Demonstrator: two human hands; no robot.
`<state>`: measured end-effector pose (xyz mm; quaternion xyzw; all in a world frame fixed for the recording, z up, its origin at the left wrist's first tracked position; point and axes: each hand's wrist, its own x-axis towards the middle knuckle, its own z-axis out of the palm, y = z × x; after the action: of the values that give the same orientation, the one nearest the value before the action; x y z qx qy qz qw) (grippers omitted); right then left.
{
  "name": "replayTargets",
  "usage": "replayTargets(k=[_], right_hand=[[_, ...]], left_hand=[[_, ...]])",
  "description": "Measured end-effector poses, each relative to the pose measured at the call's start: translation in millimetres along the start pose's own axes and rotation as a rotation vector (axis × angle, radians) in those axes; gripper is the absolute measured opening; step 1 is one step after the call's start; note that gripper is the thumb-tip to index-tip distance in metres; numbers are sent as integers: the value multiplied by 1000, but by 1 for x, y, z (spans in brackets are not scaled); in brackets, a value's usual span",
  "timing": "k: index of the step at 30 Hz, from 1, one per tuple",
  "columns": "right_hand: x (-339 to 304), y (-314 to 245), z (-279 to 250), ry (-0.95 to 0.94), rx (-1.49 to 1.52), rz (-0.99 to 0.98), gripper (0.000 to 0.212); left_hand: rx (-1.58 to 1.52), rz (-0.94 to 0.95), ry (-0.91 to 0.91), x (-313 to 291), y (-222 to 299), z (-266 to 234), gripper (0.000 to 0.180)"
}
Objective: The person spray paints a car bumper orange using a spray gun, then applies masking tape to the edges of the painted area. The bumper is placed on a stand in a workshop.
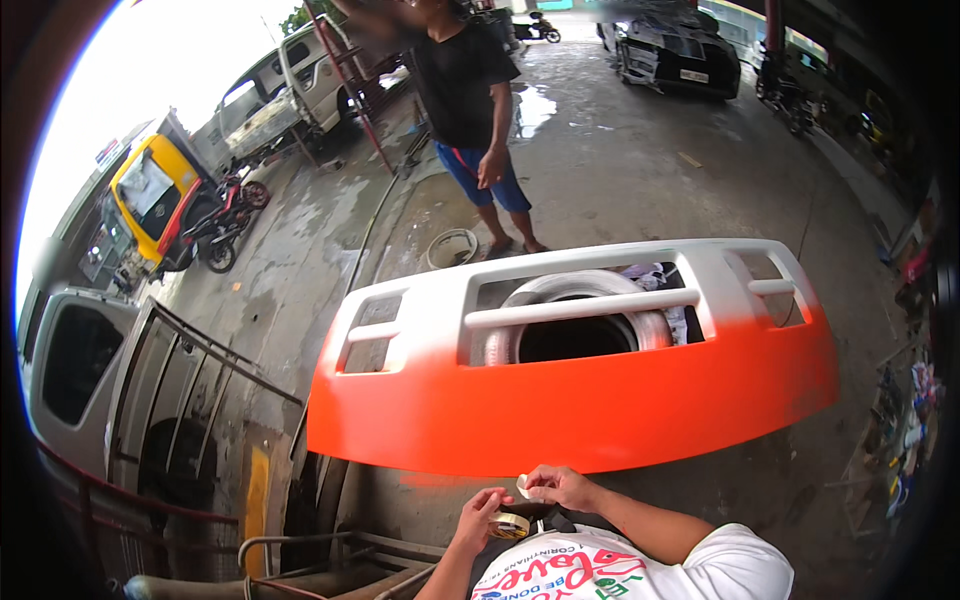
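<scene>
Close to my body, my left hand (482, 512) is closed around a roll of pale masking tape (510, 526). Beside it, my right hand (562, 488) pinches a short whitish strip of tape (523, 486) between thumb and fingers. Whether the strip still joins the roll is too small to tell. Just beyond both hands lies a large car bumper (560, 400), bright orange on its near part and white on its far part, with several openings. Neither hand visibly touches it. Through its middle opening shows a whitish tire (500, 340) beneath.
Past the bumper stands a person (465, 95) in a dark shirt and blue shorts, near a bucket (452, 248). Metal railings (215, 350) and tubes are at the left. Motorcycles (225, 220) and a dark car (680, 50) stand farther off. Assorted clutter (910, 430) lines the right side.
</scene>
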<state>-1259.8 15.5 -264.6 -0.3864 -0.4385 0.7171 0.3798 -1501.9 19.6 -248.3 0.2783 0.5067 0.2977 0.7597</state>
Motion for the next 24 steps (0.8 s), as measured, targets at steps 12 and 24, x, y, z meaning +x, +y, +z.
replayTargets(k=[12,24], right_hand=[[-1,-12,18,38,12,130,22],[26,-7,-1,148,171,120,22]], left_hand=[[43,22,45,-5,-16,13,23],[316,197,9,22,9,19,30]])
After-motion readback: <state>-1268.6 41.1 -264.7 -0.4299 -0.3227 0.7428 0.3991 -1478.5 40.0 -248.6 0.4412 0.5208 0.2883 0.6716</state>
